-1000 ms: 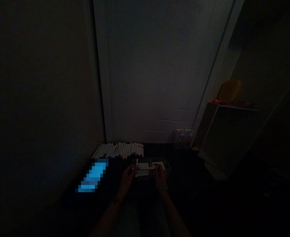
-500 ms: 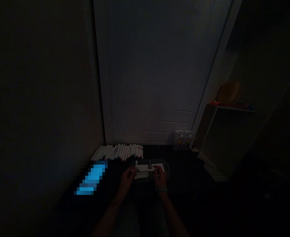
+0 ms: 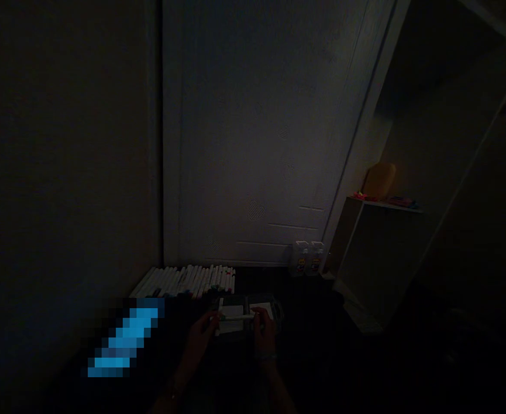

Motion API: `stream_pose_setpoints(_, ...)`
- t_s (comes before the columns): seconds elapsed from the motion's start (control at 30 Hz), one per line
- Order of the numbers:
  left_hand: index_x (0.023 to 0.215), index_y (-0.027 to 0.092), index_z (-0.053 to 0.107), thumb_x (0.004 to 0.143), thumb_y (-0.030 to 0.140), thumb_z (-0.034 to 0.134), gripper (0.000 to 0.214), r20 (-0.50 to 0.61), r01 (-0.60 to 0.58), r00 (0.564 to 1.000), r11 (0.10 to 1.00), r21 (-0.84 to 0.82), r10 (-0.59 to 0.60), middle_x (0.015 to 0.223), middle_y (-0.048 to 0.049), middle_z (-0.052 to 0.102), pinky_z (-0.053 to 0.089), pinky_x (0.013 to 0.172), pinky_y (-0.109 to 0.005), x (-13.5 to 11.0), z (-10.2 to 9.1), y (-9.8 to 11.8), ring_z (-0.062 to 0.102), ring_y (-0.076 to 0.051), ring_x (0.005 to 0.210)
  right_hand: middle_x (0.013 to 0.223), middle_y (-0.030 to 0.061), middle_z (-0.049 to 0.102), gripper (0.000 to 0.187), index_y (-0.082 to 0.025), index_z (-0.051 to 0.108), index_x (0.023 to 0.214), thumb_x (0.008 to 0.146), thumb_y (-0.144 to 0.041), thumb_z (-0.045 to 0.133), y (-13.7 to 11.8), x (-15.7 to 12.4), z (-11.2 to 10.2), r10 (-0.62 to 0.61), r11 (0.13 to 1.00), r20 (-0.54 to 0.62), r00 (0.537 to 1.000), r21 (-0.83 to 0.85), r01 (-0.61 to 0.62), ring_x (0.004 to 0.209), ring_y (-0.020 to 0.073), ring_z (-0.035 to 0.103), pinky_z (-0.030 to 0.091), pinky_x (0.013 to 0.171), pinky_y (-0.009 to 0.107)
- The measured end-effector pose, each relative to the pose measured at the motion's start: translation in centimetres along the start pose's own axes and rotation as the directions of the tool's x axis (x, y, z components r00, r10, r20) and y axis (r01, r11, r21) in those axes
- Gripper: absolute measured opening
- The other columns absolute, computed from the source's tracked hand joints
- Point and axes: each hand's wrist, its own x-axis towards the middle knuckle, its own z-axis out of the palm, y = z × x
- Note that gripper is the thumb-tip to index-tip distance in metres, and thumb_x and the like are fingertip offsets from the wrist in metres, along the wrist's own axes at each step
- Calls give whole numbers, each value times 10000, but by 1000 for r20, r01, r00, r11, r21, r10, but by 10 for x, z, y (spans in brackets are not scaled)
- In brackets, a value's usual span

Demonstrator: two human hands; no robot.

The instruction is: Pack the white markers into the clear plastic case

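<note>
Holds a white marker pen (image 3: 238, 317) crosswise, pinched at its green-marked end by the left hand (image 3: 203, 328) and at the other end by the right hand (image 3: 264, 332), over an open two-part case (image 3: 234, 301). Has a row of white marker pens (image 3: 188, 280) beyond the left hand and two clear bottles (image 3: 300, 260) farther off, beyond the right.
</note>
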Motion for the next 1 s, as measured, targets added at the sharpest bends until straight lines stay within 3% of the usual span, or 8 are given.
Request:
stream_pose_setpoints(0.37, 902, 168, 650, 665, 611, 542, 515, 23, 14, 1000, 1000, 25, -15, 868, -32, 691, 462, 780, -298, 0, 0, 0, 611, -230, 865, 674, 14, 613, 301, -211, 629, 934, 877, -370, 380, -11, 1, -4, -23, 997, -34, 999, -78, 20, 623, 162, 556, 385, 566, 241)
stream_pose_setpoints(0.6, 868, 175, 662, 641, 633, 541, 526, 5, 4, 1000, 1000, 14, -4, 866, -31, 700, 465, 782, -297, 0, 1, 5, 613, -234, 875, 753, 19, 633, 286, -209, 612, 970, 894, -320, 360, -1, 0, -2, -12, 994, -1, 1000, -111, 12, 697, 163, 562, 385, 626, 243)
stream_pose_setpoints(0.77, 816, 179, 668, 647, 625, 536, 495, 8, -35, 999, 999, 21, 35, 829, -30, 696, 460, 778, -305, -2, 1, 10, 607, -238, 852, 701, 11, 624, 288, -203, 608, 967, 902, -303, 346, 2, 1, -1, -3, 993, 29, 1000, -115, 6, 656, 159, 556, 379, 614, 242)
stream_pose_setpoints(1.0, 798, 175, 658, 640, 651, 522, 520, -14, -23, 1000, 1000, 13, 23, 774, -22, 682, 465, 734, -289, -5, 3, 11, 604, -223, 796, 777, 31, 639, 295, -212, 617, 940, 894, -334, 352, -5, 0, -2, -18, 993, 0, 1000, -113, 18, 689, 168, 566, 396, 630, 256)
